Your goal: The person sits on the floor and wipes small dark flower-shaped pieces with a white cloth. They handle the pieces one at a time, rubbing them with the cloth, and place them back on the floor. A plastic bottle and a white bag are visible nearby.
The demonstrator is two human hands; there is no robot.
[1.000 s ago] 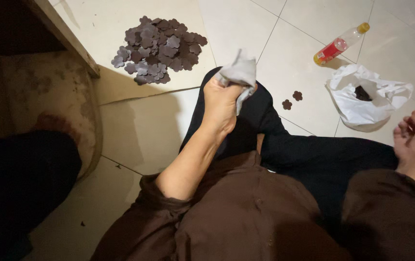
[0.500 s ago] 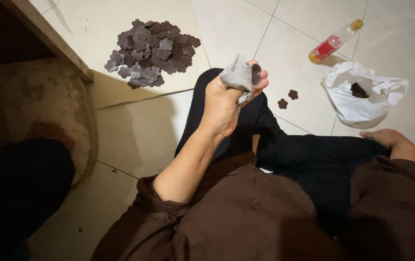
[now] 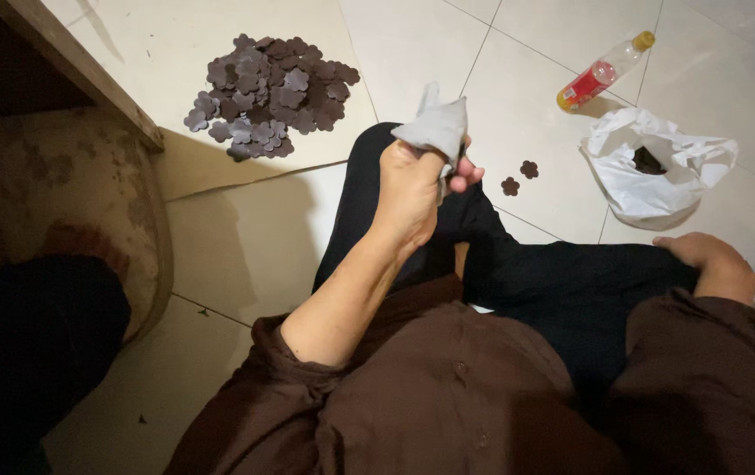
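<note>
Nearest, our right hand (image 3: 712, 264) rests palm-down on our dark trouser leg (image 3: 571, 290), gripping nothing. Farther, our left hand (image 3: 413, 189) is closed around a grey cloth (image 3: 435, 127). Beyond lie a white bag (image 3: 659, 167), bottle (image 3: 602, 72), and flower-shaped pieces (image 3: 267, 92) far left.

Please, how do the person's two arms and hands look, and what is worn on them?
Both hands are bare, no gloves or rings visible. The left hand has its dark brown fabric sleeve pushed up, forearm uncovered. The right hand comes out of a long dark brown sleeve reaching the wrist.
</note>
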